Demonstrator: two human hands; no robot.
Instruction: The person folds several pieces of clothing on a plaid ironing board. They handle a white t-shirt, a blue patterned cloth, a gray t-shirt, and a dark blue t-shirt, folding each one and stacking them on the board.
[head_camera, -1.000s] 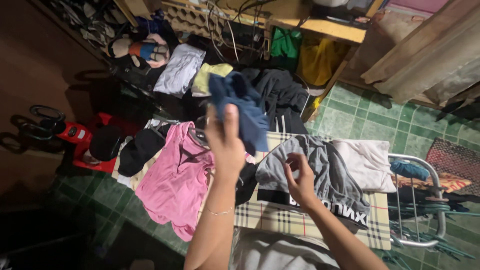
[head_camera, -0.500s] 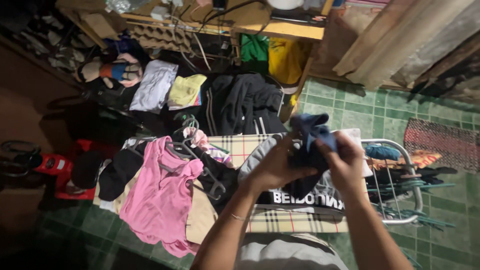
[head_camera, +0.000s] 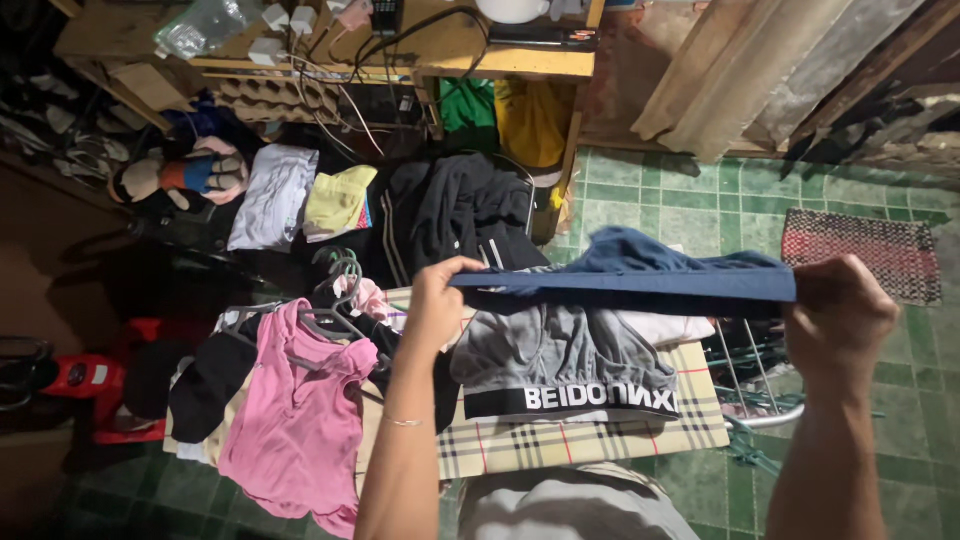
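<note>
Navy underwear (head_camera: 640, 275) pulled flat by its waistband, left hand (head_camera: 437, 303) and right hand (head_camera: 838, 313) fingers closed on opposite ends, above grey underwear (head_camera: 560, 365) on checked bench (head_camera: 590, 440).

— What lay where?
— The underwear (head_camera: 565, 365) lay on the board (head_camera: 600, 435), with the shirt (head_camera: 295, 420) and hangers (head_camera: 335, 300) to its left.
— And behind?
— A jacket (head_camera: 455, 215) behind the board, folded clothes (head_camera: 300, 200) left of it, a doll (head_camera: 180, 172) further left, a mat (head_camera: 865, 250) on the floor far right.
</note>
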